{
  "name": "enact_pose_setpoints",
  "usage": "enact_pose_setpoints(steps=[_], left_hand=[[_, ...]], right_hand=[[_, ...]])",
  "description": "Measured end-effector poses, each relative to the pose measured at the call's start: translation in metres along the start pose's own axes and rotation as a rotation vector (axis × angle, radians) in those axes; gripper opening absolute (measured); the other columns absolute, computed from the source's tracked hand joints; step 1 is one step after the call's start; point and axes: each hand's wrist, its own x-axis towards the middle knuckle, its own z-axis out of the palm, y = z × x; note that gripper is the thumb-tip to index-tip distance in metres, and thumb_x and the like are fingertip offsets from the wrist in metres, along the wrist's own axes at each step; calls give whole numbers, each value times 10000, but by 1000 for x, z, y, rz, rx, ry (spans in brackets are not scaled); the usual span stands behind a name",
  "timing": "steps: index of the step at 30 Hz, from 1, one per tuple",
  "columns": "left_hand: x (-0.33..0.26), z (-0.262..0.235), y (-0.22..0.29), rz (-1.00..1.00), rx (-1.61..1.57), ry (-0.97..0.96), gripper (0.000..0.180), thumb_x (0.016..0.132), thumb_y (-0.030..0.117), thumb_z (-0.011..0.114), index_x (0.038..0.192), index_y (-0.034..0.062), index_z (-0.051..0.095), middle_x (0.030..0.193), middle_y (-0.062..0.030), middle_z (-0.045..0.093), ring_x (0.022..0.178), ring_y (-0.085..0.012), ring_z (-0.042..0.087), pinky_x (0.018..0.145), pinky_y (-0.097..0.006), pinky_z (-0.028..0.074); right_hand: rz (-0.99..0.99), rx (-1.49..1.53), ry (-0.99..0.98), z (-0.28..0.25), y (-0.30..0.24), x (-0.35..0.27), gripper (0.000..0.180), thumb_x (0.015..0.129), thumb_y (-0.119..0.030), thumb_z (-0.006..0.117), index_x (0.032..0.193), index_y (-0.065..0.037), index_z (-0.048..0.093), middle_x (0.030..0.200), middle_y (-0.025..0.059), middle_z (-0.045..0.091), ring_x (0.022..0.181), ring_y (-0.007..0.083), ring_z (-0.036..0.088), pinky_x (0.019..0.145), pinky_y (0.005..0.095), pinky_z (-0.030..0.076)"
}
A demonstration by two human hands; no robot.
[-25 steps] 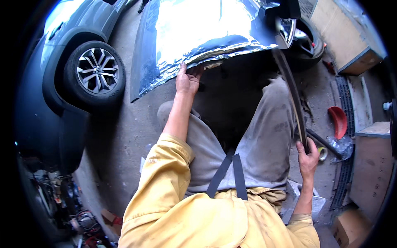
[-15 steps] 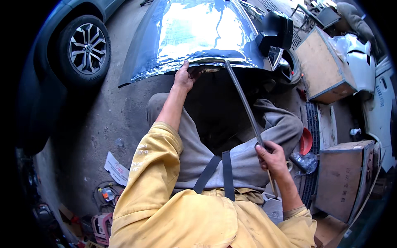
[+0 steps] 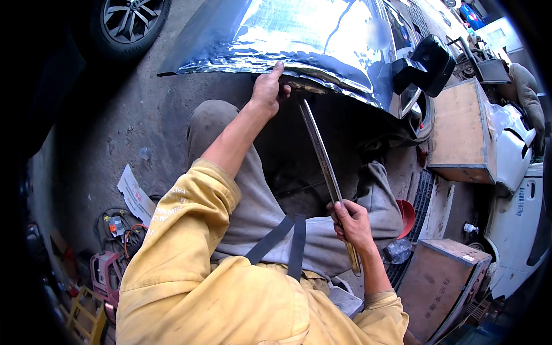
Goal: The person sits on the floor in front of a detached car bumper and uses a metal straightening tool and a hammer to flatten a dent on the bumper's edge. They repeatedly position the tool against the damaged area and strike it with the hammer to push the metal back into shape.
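A shiny dark car body panel [image 3: 322, 40] stretches out before me, its near edge crumpled and rippled. My left hand [image 3: 268, 92] grips that edge, thumb on top and fingers curled underneath. In my right hand [image 3: 352, 223] is a long flat metal pry bar [image 3: 320, 150], held near its lower end with the fingers wrapped round it. The bar slants up and to the left, its far tip just under the panel's edge, right of my left hand. Whether the tip touches the panel I cannot tell.
A black side mirror [image 3: 428, 64] juts out at the panel's right. Wooden crates [image 3: 460, 129] and a red bowl-shaped thing [image 3: 406, 218] are on the right. A car wheel [image 3: 129, 20] is at the upper left. Cables and a pink-framed machine [image 3: 104, 276] lie lower left.
The bar's tip has moved from the panel's edge to just below it, and my right hand has shifted left and slightly down. My left hand still grips the edge. The view has turned.
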Motion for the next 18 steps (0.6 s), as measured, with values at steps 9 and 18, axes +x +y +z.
enact_pose_setpoints(steps=[9, 18], left_hand=[[-4, 5, -2, 69, -19, 20, 271, 973, 376, 622, 932, 110, 588, 760, -4, 599, 537, -114, 513, 510, -257, 439], [7, 7, -9, 133, -60, 13, 265, 987, 368, 598, 982, 103, 606, 775, -14, 633, 611, -137, 617, 526, -283, 489]], right_hand=[[-59, 121, -73, -21, 18, 25, 300, 998, -289, 601, 965, 8, 599, 650, 13, 507, 427, 70, 448, 348, 220, 343], [-324, -263, 118, -95, 52, 180, 393, 927, -378, 705, 760, -37, 602, 618, -70, 459, 569, 40, 377, 497, 244, 290]])
